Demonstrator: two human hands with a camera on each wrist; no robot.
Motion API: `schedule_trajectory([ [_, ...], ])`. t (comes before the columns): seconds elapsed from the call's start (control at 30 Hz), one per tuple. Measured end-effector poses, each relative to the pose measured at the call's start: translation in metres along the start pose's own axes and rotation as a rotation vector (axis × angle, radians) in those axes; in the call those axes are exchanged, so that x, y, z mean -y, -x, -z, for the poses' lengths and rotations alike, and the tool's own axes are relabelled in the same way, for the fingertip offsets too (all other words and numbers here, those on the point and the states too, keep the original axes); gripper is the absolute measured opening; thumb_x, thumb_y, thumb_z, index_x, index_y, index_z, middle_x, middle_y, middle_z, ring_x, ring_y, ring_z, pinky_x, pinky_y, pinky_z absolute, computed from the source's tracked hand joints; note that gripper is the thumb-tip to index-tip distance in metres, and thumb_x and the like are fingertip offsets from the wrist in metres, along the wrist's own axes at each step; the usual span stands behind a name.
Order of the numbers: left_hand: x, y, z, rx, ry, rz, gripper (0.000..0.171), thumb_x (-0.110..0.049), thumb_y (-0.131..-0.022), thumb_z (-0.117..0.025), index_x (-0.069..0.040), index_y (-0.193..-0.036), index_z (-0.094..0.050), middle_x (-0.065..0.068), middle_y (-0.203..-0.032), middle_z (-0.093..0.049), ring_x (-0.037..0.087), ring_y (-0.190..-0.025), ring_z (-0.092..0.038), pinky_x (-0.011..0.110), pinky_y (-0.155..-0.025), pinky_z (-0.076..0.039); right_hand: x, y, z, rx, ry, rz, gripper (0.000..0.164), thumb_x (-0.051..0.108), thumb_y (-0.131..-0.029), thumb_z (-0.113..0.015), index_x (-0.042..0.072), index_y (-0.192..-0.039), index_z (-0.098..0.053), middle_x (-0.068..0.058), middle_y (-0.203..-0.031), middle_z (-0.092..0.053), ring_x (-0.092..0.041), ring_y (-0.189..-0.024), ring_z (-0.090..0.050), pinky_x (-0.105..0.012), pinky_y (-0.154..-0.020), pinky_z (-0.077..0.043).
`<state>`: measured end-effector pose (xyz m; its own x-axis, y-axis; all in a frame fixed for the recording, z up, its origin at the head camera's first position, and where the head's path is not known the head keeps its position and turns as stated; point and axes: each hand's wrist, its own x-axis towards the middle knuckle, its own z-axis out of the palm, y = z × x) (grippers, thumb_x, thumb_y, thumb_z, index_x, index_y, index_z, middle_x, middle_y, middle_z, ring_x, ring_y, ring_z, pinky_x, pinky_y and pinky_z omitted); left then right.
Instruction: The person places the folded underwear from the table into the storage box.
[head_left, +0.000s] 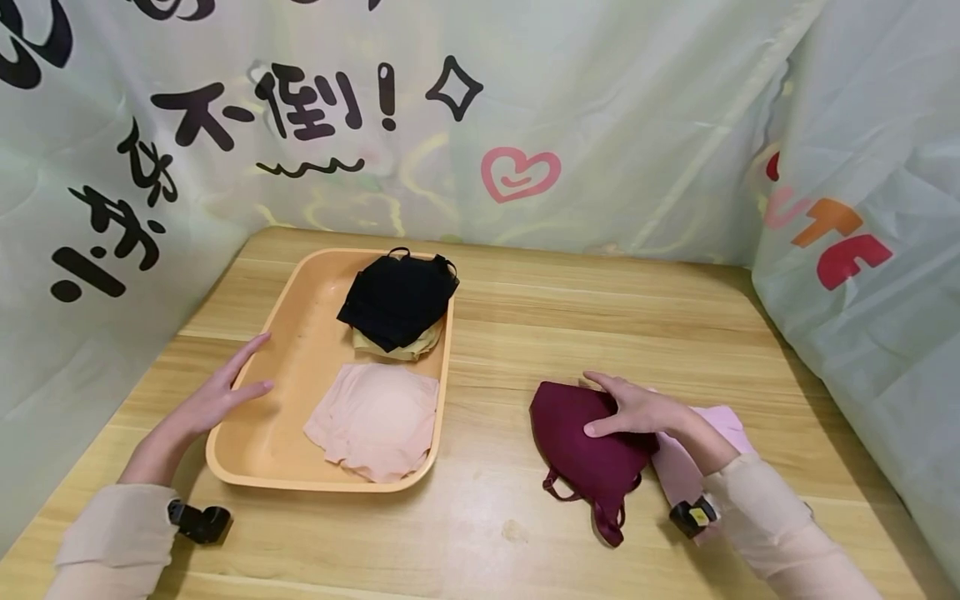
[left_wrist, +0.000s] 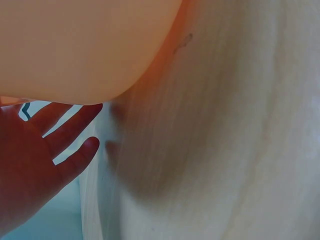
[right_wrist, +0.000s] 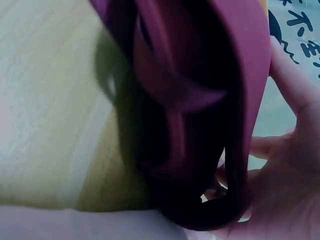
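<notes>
A folded burgundy bra (head_left: 577,450) is held by my right hand (head_left: 637,408), thumb on its front and other fingers behind it. In the right wrist view, the bra's strap and inner folds (right_wrist: 175,100) fill the middle. At the left rim of an orange plastic tray (head_left: 258,482) is my left hand (head_left: 206,404), thumb over the inside, other fingers straight and spread along the outside wall. Inside the tray lie a black folded bra (head_left: 397,296) on top of a beige garment (head_left: 408,346), and a pale pink bra (head_left: 378,417) in front of them.
A light pink garment (head_left: 723,425) lies on the wooden table (head_left: 495,533) under the right forearm. A printed cloth curtain (head_left: 637,125) encloses the back and sides of the table.
</notes>
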<state>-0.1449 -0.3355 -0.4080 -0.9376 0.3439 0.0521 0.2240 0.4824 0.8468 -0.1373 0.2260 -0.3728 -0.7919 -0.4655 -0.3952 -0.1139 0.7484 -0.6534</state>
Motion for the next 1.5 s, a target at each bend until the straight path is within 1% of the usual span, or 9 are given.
schedule_trajectory([
  [0.37, 0.003, -0.001, 0.001, 0.003, -0.007, 0.015, 0.075, -0.006, -0.088, -0.054, -0.005, -0.147, -0.007, 0.03, -0.147, -0.004, 0.044, -0.133, 0.005, 0.07, -0.097, 0.0, 0.003, 0.0, -0.008, 0.009, -0.005, -0.022, 0.086, 0.041, -0.077, -0.069, -0.004, -0.139, -0.03, -0.028, -0.137, -0.036, -0.043, -0.126, -0.032, -0.054, -0.098, -0.031],
  [0.53, 0.003, 0.0, 0.001, 0.004, -0.009, 0.02, 0.074, -0.008, -0.089, -0.053, -0.006, -0.147, -0.007, 0.03, -0.147, -0.004, 0.044, -0.133, 0.005, 0.07, -0.097, 0.0, 0.005, 0.002, -0.005, 0.009, -0.083, 0.002, 0.078, 0.034, -0.08, -0.068, -0.002, -0.138, -0.03, -0.027, -0.133, -0.04, -0.041, -0.122, -0.037, -0.051, -0.096, -0.032],
  [0.7, 0.002, 0.001, 0.0, 0.002, -0.017, 0.028, 0.074, -0.011, -0.09, -0.053, -0.008, -0.147, -0.007, 0.029, -0.147, -0.005, 0.041, -0.134, 0.004, 0.069, -0.097, -0.001, 0.005, 0.006, -0.002, 0.045, -0.128, 0.079, 0.066, 0.025, -0.086, -0.063, 0.002, -0.139, -0.03, -0.025, -0.129, -0.043, -0.038, -0.117, -0.041, -0.045, -0.091, -0.035],
  [0.8, 0.002, 0.001, 0.0, 0.006, -0.016, 0.027, 0.074, -0.011, -0.09, -0.053, -0.007, -0.147, -0.007, 0.029, -0.147, -0.005, 0.042, -0.134, 0.004, 0.069, -0.097, -0.001, 0.002, 0.006, -0.002, 0.061, -0.193, 0.16, 0.059, 0.018, -0.089, -0.057, 0.002, -0.139, -0.03, -0.025, -0.13, -0.042, -0.031, -0.115, -0.043, -0.037, -0.09, -0.037],
  [0.93, 0.001, 0.001, 0.001, 0.008, -0.013, 0.028, 0.074, -0.011, -0.09, -0.053, -0.007, -0.147, -0.007, 0.029, -0.147, -0.004, 0.043, -0.133, 0.005, 0.069, -0.097, 0.0, -0.002, 0.004, -0.002, 0.049, -0.331, 0.229, 0.054, 0.013, -0.092, -0.052, 0.0, -0.139, -0.03, -0.026, -0.136, -0.035, -0.014, -0.114, -0.043, -0.023, -0.09, -0.037],
  [1.1, 0.001, 0.0, 0.001, 0.011, -0.018, 0.029, 0.074, -0.012, -0.09, -0.053, -0.007, -0.147, -0.007, 0.029, -0.148, -0.003, 0.043, -0.133, 0.005, 0.069, -0.097, -0.001, -0.003, 0.001, -0.002, -0.015, -0.501, 0.172, 0.049, 0.013, -0.092, -0.051, 0.001, -0.138, -0.036, -0.023, -0.144, -0.025, -0.004, -0.112, -0.043, -0.019, -0.089, -0.038],
  [1.27, 0.002, 0.0, 0.0, 0.008, -0.026, 0.036, 0.074, -0.012, -0.09, -0.054, -0.007, -0.147, -0.007, 0.029, -0.147, -0.004, 0.044, -0.133, 0.003, 0.069, -0.097, -0.002, -0.001, 0.001, -0.003, -0.084, -0.672, 0.109, 0.04, 0.012, -0.094, -0.048, 0.01, -0.133, -0.047, -0.012, -0.136, -0.038, -0.006, -0.105, -0.052, -0.023, -0.085, -0.045],
  [1.37, 0.002, 0.001, 0.001, 0.006, -0.027, 0.035, 0.074, -0.012, -0.09, -0.053, -0.007, -0.147, -0.007, 0.029, -0.147, -0.004, 0.045, -0.133, 0.003, 0.07, -0.097, -0.002, 0.001, 0.002, -0.002, -0.125, -0.725, 0.107, 0.037, 0.013, -0.094, -0.048, 0.017, -0.131, -0.051, -0.001, -0.129, -0.045, -0.005, -0.104, -0.053, -0.023, -0.084, -0.046],
  [1.5, 0.001, 0.001, 0.001, 0.004, -0.027, 0.032, 0.074, -0.011, -0.089, -0.053, -0.007, -0.147, -0.007, 0.029, -0.147, -0.004, 0.046, -0.133, 0.003, 0.07, -0.096, -0.001, 0.008, 0.002, -0.001, -0.18, -0.749, 0.114, 0.039, 0.013, -0.095, -0.047, 0.019, -0.134, -0.048, -0.002, -0.13, -0.043, -0.003, -0.103, -0.052, -0.022, -0.083, -0.046],
])
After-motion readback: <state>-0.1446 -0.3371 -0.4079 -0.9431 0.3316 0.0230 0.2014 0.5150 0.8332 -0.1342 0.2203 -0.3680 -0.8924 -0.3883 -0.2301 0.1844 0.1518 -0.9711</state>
